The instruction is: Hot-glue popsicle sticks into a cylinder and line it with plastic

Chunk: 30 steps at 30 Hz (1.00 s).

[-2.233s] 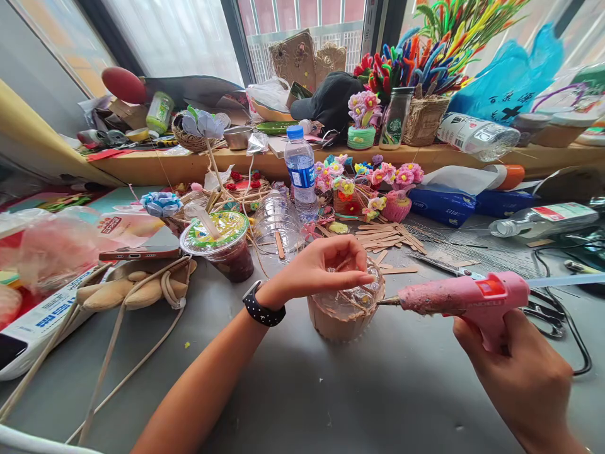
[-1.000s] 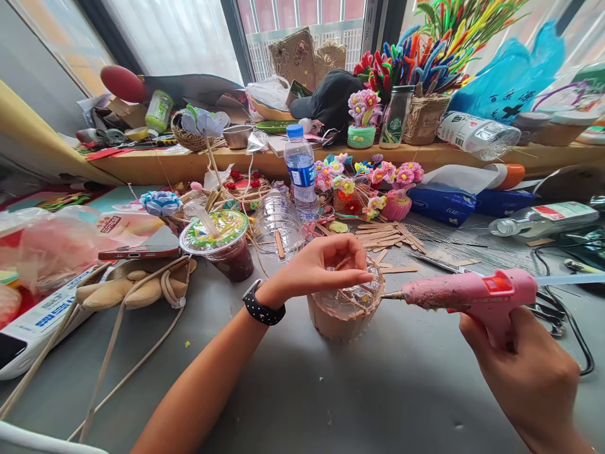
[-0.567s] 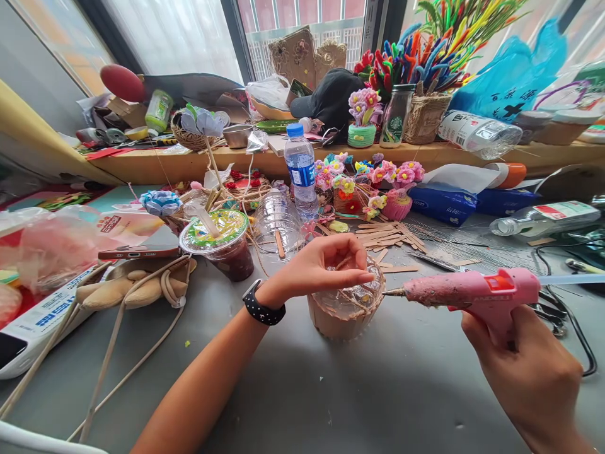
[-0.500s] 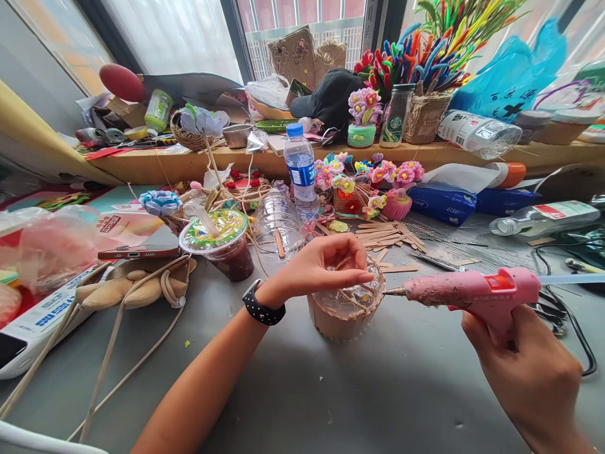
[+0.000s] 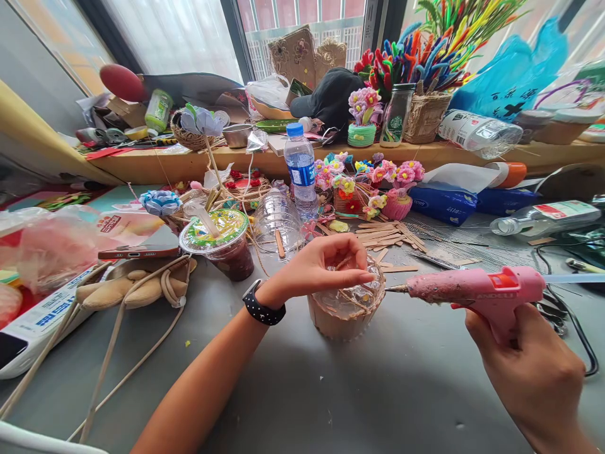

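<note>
Right of the pot (image 5: pixel 341 320), I clamp the glue gun (image 5: pixel 479 290) in my right hand (image 5: pixel 532 366); my left hand (image 5: pixel 326 267) curls over the pot, grip indeterminable.

Daylight comes through a row of windows (image 5: pixel 179 41) at the far side, set in dark frames (image 5: pixel 235 38). Behind the middle pane stand pale bars (image 5: pixel 276 14) against something reddish. A tan ledge (image 5: pixel 255 161) runs left to right below the glass. The near grey counter (image 5: pixel 401 397) has a dull sheen. A grey wall (image 5: pixel 40 79) rises at far left.
</note>
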Each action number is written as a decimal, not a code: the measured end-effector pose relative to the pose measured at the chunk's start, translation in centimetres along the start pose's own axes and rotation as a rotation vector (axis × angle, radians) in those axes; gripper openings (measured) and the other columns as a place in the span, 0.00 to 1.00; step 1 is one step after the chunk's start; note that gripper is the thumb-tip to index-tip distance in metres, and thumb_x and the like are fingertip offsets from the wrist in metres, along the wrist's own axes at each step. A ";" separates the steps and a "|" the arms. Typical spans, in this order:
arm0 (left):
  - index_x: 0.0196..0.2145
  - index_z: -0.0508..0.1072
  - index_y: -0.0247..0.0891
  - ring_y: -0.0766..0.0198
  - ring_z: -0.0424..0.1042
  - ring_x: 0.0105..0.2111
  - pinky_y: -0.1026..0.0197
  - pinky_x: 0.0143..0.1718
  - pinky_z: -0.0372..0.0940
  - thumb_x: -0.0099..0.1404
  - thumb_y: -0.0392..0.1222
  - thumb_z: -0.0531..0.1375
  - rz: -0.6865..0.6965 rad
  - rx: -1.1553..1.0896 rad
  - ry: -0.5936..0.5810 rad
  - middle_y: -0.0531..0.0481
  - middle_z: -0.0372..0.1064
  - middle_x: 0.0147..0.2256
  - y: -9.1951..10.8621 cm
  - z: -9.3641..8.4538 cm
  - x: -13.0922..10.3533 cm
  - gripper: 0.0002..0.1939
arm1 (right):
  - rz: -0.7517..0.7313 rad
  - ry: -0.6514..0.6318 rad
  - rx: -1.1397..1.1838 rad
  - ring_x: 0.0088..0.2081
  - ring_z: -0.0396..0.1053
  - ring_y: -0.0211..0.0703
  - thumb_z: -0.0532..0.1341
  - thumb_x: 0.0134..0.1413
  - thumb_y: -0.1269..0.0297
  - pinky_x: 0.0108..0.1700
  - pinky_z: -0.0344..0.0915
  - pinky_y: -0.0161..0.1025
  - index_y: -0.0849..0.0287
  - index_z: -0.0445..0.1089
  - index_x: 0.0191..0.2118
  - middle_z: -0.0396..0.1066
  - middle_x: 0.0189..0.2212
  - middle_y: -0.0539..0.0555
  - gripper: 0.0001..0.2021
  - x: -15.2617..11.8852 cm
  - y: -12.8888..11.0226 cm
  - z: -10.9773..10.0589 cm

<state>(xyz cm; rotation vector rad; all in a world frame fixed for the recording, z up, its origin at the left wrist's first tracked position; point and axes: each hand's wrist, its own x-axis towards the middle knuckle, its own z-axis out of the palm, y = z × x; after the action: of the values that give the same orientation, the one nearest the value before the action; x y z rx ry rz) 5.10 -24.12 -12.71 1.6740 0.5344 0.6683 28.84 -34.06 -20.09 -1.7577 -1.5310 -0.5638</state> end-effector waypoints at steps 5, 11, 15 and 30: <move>0.27 0.62 0.33 0.74 0.55 0.24 0.69 0.24 0.53 0.54 0.41 0.60 -0.016 0.028 0.014 0.55 0.57 0.25 0.1 0.0 0.0 0.11 | 0.013 -0.020 -0.018 0.14 0.52 0.34 0.53 0.48 0.55 0.18 0.48 0.33 0.55 0.52 0.22 0.53 0.14 0.45 0.13 0.0 0.1 -0.1; 0.27 0.62 0.34 0.74 0.57 0.24 0.69 0.24 0.53 0.54 0.40 0.61 -0.013 0.004 0.012 0.55 0.58 0.25 0.1 0.0 0.1 0.10 | 0.029 -0.019 -0.012 0.15 0.53 0.35 0.53 0.46 0.53 0.18 0.49 0.34 0.55 0.55 0.22 0.54 0.15 0.46 0.13 -0.3 0.5 0.2; 0.27 0.62 0.33 0.74 0.57 0.24 0.69 0.25 0.54 0.54 0.39 0.61 -0.002 -0.006 0.007 0.55 0.58 0.25 0.0 0.0 0.0 0.09 | 0.030 -0.041 -0.006 0.15 0.54 0.35 0.54 0.46 0.55 0.17 0.49 0.33 0.55 0.55 0.24 0.54 0.15 0.46 0.11 -0.3 0.5 0.2; 0.27 0.62 0.33 0.74 0.56 0.23 0.69 0.24 0.53 0.54 0.40 0.61 -0.006 0.009 0.008 0.55 0.58 0.25 0.0 0.0 0.1 0.10 | 0.108 -0.113 0.020 0.16 0.57 0.37 0.55 0.45 0.56 0.18 0.51 0.33 0.56 0.57 0.26 0.58 0.15 0.47 0.09 -0.2 0.3 0.2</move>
<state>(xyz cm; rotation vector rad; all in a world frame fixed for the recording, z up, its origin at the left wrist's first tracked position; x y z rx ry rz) 5.16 -24.06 -12.65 1.6780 0.5491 0.6693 29.08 -34.02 -20.43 -1.8714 -1.5013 -0.4000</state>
